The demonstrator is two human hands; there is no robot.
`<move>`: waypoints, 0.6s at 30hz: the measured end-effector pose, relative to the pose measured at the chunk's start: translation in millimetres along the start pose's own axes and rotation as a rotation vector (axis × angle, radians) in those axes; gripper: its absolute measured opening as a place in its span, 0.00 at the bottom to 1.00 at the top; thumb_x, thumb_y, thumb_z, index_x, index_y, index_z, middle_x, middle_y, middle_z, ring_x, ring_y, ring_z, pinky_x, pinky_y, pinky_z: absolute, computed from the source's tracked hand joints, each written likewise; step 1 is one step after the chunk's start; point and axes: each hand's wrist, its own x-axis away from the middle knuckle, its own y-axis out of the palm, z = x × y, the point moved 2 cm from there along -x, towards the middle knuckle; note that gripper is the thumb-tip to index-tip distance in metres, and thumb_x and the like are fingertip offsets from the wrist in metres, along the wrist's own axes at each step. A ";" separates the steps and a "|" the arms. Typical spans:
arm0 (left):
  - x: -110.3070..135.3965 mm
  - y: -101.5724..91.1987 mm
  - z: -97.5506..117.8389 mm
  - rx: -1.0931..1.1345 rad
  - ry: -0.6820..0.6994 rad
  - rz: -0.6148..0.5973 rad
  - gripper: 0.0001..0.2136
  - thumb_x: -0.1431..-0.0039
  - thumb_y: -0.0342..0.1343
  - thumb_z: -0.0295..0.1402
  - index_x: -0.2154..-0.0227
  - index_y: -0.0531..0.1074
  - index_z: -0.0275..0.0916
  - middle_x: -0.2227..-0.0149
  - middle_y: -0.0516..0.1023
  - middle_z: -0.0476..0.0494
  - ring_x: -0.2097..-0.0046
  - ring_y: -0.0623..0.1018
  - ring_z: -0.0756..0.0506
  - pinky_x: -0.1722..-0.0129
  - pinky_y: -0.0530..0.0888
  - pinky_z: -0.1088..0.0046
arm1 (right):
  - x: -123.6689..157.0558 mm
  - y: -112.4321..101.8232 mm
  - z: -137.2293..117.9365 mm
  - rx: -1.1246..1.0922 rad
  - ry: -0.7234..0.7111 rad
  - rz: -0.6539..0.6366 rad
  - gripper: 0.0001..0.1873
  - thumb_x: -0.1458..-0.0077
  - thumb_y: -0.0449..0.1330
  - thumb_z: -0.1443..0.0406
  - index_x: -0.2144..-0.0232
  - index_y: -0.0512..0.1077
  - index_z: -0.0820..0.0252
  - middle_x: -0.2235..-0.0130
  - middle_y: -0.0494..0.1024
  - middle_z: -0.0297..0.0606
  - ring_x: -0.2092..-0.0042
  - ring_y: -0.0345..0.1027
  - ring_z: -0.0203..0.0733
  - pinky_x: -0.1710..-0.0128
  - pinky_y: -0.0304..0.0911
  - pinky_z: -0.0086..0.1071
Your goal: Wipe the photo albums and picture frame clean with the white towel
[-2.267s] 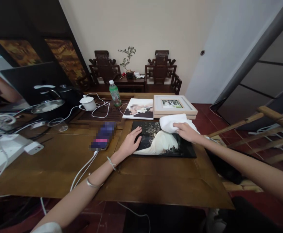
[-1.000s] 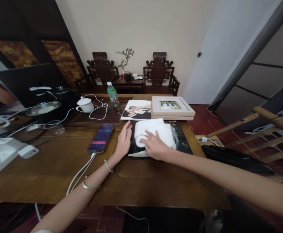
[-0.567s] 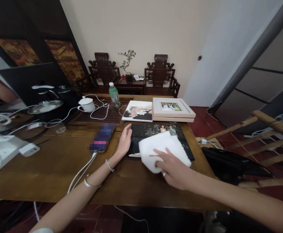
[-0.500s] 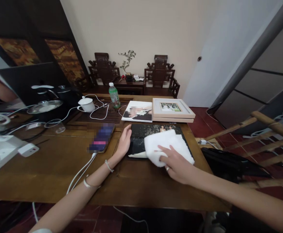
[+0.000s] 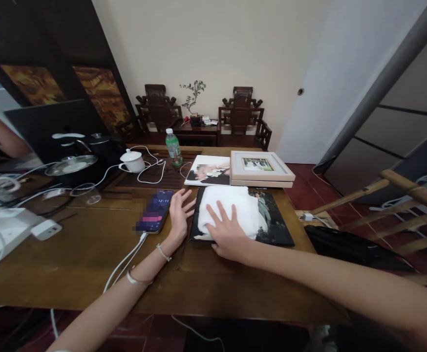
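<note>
A dark photo album or panel [image 5: 277, 222], printed with figures in front of foliage, lies flat on the table. Its left and middle parts are hidden under a folded white cloth [image 5: 231, 198]. My right hand [image 5: 230, 234] presses on that cloth, its fingers spread and flat. Just off the album's left edge rests my left hand [image 5: 180, 215], fingers apart and holding nothing. Left of it lies a phone [image 5: 157, 215] with a lit screen and a white cable plugged in.
Behind the album are a white photo panel [image 5: 208, 170] and stacked pale frames [image 5: 283, 171]. A green bottle [image 5: 174, 149], lidded white cup [image 5: 132, 161] and clear plastic cup [image 5: 89, 194] stand further left. Cables and a power strip [image 5: 1, 234] cover the left side. Another person's arm [image 5: 4, 132] shows far left.
My right hand has slid the cloth leftward over the album, uncovering its right part, and its fingers have spread. My left hand has shifted slightly left, away from the album's edge.
</note>
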 end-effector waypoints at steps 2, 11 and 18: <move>0.3 0.0 3.3 0.071 0.022 0.006 0.23 0.38 0.39 0.54 0.47 0.60 0.48 0.39 0.65 0.37 0.51 0.78 0.36 0.62 0.77 0.60 | -3.2 -3.5 -8.1 0.075 -0.011 0.050 0.20 0.47 0.59 0.65 0.50 0.69 0.61 0.34 0.48 0.56 0.36 0.41 0.75 0.48 0.47 0.73; 3.1 14.6 -1.3 0.354 -0.066 -0.127 0.18 0.39 0.49 0.48 0.55 0.68 0.40 0.43 0.69 0.37 0.53 0.78 0.41 0.59 0.75 0.66 | 34.5 -84.4 12.7 0.241 -0.170 0.312 0.15 0.44 0.48 0.74 0.55 0.69 0.71 0.44 0.66 0.67 0.44 0.62 0.64 0.55 0.68 0.51; 29.5 33.3 -1.3 0.337 -0.724 -0.831 0.17 0.38 0.53 0.36 0.51 0.68 0.29 0.48 0.73 0.26 0.46 0.74 0.36 0.44 0.66 0.56 | 42.2 -160.8 81.6 -0.196 0.198 0.817 0.14 0.45 0.55 0.66 0.55 0.66 0.63 0.71 0.74 0.39 0.70 0.68 0.45 0.71 0.67 0.39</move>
